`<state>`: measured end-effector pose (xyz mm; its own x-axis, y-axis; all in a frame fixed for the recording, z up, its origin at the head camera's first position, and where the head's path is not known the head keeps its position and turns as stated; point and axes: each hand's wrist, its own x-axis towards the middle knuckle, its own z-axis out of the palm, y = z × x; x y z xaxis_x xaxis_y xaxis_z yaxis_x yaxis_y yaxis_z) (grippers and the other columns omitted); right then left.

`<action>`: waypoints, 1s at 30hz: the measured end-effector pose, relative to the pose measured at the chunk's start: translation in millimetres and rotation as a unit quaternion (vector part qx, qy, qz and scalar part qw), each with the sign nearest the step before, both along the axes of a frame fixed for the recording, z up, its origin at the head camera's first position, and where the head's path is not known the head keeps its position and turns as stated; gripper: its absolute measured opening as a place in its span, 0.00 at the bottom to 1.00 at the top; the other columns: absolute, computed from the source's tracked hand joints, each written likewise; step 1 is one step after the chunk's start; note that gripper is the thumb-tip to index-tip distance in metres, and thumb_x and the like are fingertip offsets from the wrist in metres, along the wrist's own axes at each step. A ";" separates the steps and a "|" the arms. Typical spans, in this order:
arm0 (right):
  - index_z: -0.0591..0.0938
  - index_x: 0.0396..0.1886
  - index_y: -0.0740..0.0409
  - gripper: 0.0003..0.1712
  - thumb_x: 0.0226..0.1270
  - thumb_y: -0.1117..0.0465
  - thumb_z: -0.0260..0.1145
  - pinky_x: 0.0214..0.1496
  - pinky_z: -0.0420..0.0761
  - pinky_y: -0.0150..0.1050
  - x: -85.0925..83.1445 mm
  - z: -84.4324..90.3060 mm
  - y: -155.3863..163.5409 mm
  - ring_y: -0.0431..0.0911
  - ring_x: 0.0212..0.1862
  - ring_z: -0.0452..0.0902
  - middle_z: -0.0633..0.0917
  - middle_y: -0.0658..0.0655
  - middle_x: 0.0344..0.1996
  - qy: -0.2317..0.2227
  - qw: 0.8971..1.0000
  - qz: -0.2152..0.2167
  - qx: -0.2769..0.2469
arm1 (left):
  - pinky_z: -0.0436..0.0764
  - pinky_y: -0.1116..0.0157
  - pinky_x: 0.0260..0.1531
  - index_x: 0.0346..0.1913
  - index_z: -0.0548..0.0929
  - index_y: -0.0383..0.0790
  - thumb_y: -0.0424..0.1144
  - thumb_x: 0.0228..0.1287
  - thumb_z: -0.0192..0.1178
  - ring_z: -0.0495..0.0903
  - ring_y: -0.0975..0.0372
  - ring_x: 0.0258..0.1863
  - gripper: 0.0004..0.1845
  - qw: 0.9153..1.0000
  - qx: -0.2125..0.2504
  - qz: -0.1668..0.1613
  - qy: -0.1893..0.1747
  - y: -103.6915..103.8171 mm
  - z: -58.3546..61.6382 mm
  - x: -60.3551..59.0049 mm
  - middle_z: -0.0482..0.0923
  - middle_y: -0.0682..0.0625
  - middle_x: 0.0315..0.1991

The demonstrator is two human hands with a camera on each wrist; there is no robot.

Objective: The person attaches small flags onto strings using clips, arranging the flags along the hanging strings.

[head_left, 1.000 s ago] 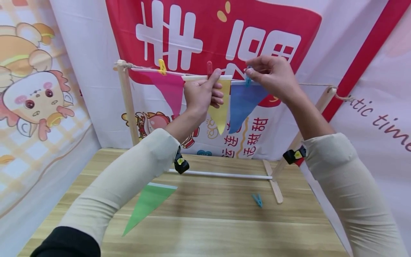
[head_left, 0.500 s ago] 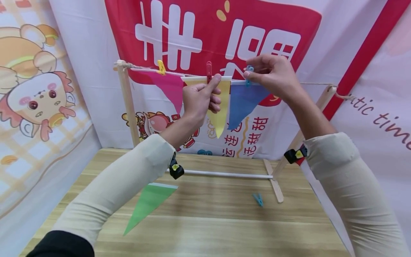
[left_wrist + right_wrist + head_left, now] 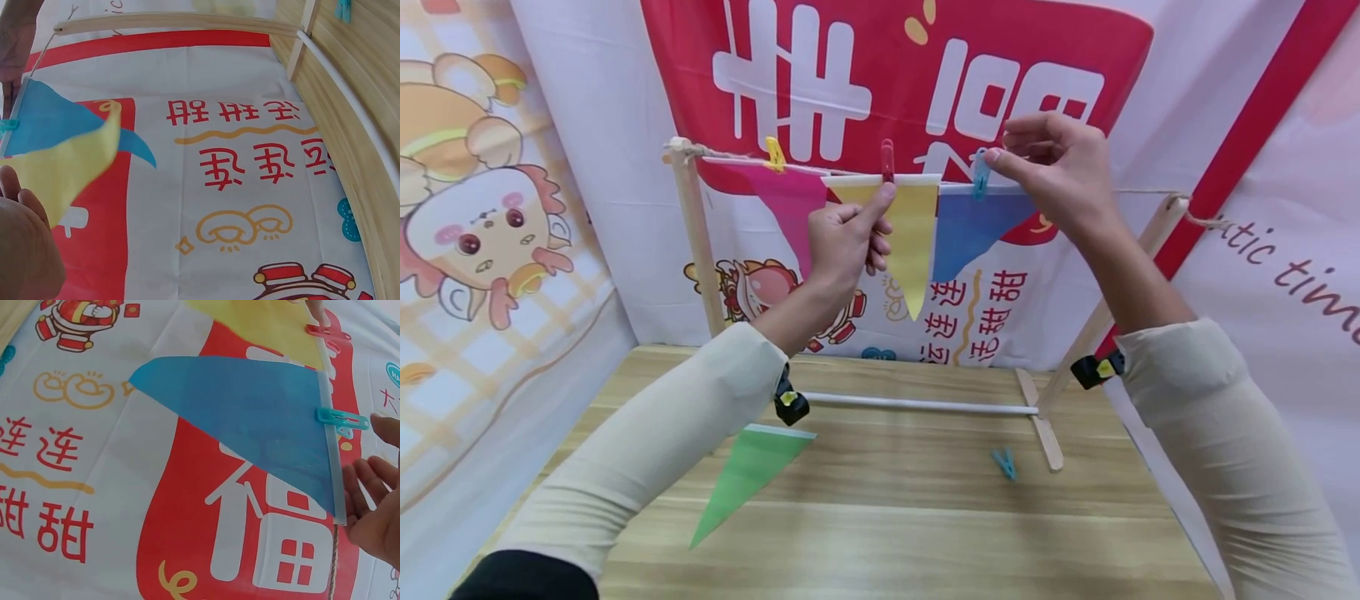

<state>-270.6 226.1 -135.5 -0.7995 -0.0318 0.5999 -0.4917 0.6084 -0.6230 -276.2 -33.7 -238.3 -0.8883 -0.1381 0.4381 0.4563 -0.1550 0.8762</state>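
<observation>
My left hand (image 3: 844,242) is in front of the yellow pennant (image 3: 917,242), fingers loosely bent and thumb tip just below the red clothespin (image 3: 888,160). It pinches nothing that I can see. A blue clothespin (image 3: 981,173) grips the top edge of the blue pennant (image 3: 973,229) on the string. Beside this clothespin is my right hand (image 3: 1070,175), fingers spread; in the right wrist view, its thumb (image 3: 386,428) is slightly off the clothespin's end. To the left, a yellow clothespin (image 3: 775,155) holds the pink pennant (image 3: 790,204).
Wooden posts (image 3: 695,233) carry the string, with a white rod (image 3: 917,406) low between them. On the table (image 3: 925,533) lie a green pennant (image 3: 748,471) and another blue clothespin (image 3: 1004,463). A printed cloth (image 3: 955,325) hangs behind.
My left hand has slid left and slightly down, off the red clothespin. My right thumb and fingers have parted from the blue clothespin, which stays on the string. The pennants sway.
</observation>
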 end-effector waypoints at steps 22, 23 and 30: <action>0.90 0.57 0.56 0.22 0.71 0.49 0.83 0.49 0.86 0.32 8.6 -45.9 9.6 0.42 0.42 0.82 0.88 0.39 0.43 0.126 0.988 0.018 -0.091 | 0.85 0.69 0.19 0.30 0.89 0.33 0.57 0.77 0.74 0.83 0.61 0.14 0.28 0.999 -0.010 -0.037 -0.010 -14.1 -20.0 4.5 0.85 0.46 0.21; 0.90 0.57 0.57 0.23 0.71 0.50 0.83 0.49 0.86 0.32 8.9 -48.0 10.0 0.42 0.42 0.82 0.88 0.39 0.43 0.124 0.988 0.017 -0.089 | 0.84 0.69 0.19 0.31 0.89 0.33 0.57 0.77 0.74 0.83 0.61 0.14 0.28 0.999 -0.016 -0.038 -0.011 -14.6 -21.1 4.7 0.85 0.47 0.21; 0.90 0.58 0.59 0.22 0.73 0.51 0.82 0.48 0.85 0.31 14.2 -60.3 10.7 0.40 0.42 0.80 0.88 0.40 0.43 0.113 0.991 0.006 -0.073 | 0.83 0.70 0.17 0.34 0.89 0.27 0.55 0.78 0.74 0.83 0.62 0.13 0.29 0.999 -0.024 -0.044 -0.016 -18.2 -30.0 5.7 0.85 0.48 0.20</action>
<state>-256.5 236.8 -195.7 -0.6440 0.0609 0.7626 -0.6351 0.5133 -0.5773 -270.5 -51.9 -268.2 -0.9100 -0.0386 0.4129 0.4137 -0.1513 0.8977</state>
